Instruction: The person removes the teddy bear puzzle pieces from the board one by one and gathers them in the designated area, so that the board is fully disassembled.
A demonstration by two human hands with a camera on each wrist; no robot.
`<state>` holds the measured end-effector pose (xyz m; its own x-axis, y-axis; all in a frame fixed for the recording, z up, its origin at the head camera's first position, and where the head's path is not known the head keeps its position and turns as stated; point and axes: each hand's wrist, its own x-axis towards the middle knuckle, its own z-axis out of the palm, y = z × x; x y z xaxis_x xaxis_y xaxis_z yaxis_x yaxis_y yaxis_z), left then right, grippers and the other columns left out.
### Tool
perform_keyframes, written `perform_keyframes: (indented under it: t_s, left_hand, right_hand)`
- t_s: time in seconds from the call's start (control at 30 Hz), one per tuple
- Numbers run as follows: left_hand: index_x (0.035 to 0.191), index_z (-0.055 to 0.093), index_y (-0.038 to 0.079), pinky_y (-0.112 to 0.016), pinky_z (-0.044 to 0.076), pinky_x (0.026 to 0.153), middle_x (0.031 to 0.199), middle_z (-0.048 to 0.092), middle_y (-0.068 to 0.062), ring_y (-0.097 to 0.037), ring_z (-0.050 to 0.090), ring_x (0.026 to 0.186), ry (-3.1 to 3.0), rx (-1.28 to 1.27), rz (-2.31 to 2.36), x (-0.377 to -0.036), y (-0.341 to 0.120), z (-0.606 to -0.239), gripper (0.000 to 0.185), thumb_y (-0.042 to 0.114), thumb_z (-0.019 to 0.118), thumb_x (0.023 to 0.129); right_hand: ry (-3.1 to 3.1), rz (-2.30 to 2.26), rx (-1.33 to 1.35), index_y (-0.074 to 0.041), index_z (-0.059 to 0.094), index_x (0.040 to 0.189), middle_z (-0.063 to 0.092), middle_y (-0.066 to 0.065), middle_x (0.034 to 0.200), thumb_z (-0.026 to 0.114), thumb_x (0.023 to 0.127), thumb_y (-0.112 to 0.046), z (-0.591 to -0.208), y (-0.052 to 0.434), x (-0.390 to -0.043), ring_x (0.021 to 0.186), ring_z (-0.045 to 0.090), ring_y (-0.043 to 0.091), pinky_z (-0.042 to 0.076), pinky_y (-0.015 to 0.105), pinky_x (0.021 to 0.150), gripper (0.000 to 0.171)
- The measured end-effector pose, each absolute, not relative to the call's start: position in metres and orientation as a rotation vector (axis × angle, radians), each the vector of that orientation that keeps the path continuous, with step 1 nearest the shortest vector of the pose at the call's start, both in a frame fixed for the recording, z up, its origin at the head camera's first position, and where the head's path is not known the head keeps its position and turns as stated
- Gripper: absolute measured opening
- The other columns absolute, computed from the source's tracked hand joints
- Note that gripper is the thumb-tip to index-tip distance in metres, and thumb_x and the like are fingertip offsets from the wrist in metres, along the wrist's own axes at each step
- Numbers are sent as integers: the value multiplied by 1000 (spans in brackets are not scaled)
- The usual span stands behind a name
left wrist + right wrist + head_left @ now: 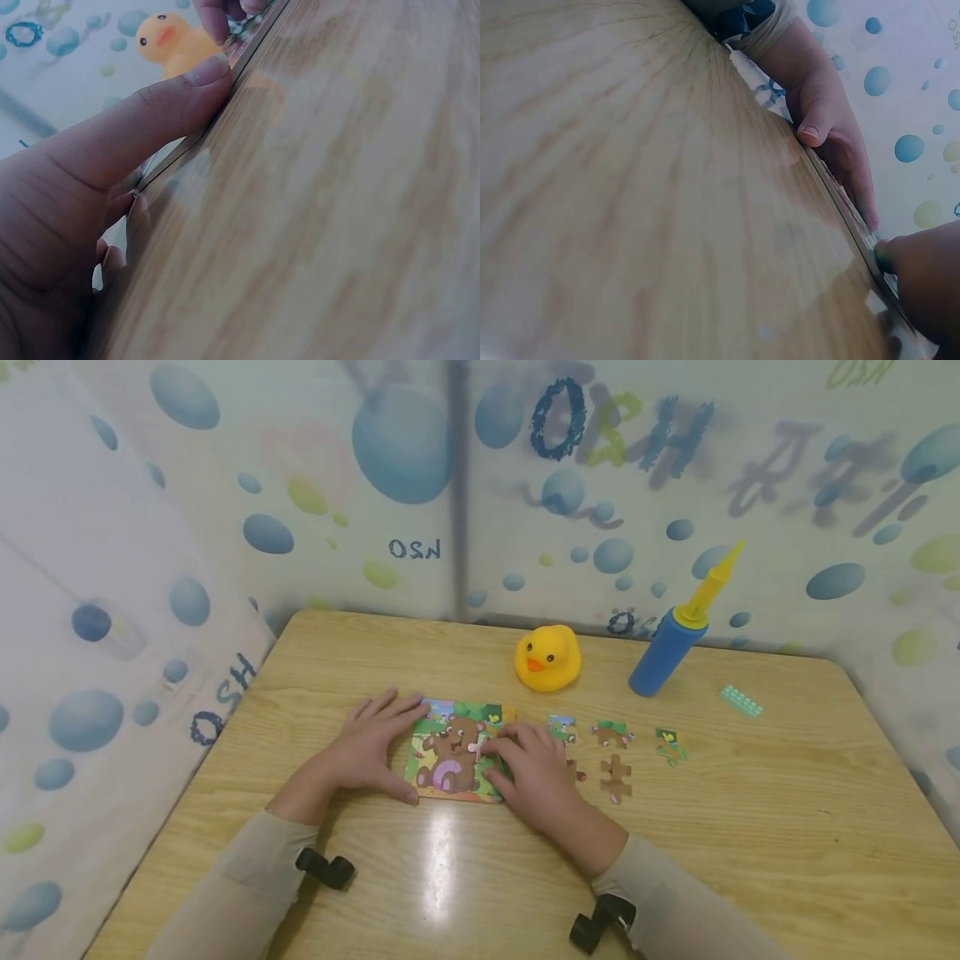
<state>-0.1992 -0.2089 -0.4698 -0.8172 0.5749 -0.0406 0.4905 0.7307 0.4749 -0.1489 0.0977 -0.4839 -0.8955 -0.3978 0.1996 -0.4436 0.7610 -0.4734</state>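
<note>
A jigsaw puzzle (448,752) with a brown bear picture lies flat on the wooden table. My left hand (367,747) spreads around its left side, fingers near the top edge and thumb by the bottom left corner. From the right, my right hand (536,768) reaches over the puzzle, its bent fingers and thumb touching it. The thumb and index finger stand apart; whether a piece lies under them is hidden. Beside that hand lie loose puzzle pieces, among them a brown piece (616,777), a green-and-brown piece (611,733) and a blue-topped piece (561,727).
A yellow rubber duck (549,658) sits behind the puzzle. To its right stands a blue hand pump (667,652) with a yellow nozzle. Farther right are a puzzle piece with a yellow patch (670,746) and a mint-green toy brick (741,701). Bubble-printed curtains surround the table (787,843).
</note>
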Motion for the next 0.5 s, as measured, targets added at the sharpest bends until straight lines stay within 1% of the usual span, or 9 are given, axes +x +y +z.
perform_keyframes:
  t_s: [0.13,0.27,0.43,0.5]
  left_hand:
    - [169,35,16,-68,0,126,176,25,-7,-45,8,162,2749,854,673,-199,-209,-470,142,75,94,53]
    - [169,35,16,-68,0,126,176,25,-7,-45,8,162,2753,856,670,-200,-209,-470,142,75,94,53]
    - [169,35,16,-69,0,126,176,25,-7,-45,9,161,2754,861,674,-200,-209,-470,142,74,95,53]
    - [169,35,16,-69,0,126,176,25,-7,-45,9,161,2753,862,680,-200,-209,-470,142,74,95,54]
  right_hand:
    - [-2827,808,710,-24,77,128,60,5,136,79,100,-31,-484,98,-149,127,49,29,37,57,109,29]
    - [-2741,804,766,-20,78,129,59,7,133,81,97,-24,-485,99,-148,126,52,29,39,57,108,32]
    - [-2638,804,825,-12,79,126,61,10,130,81,92,-10,-486,100,-148,119,60,27,48,54,99,34]
    - [-2611,817,838,-11,80,125,62,11,130,81,90,-6,-486,100,-148,118,62,27,50,54,97,35]
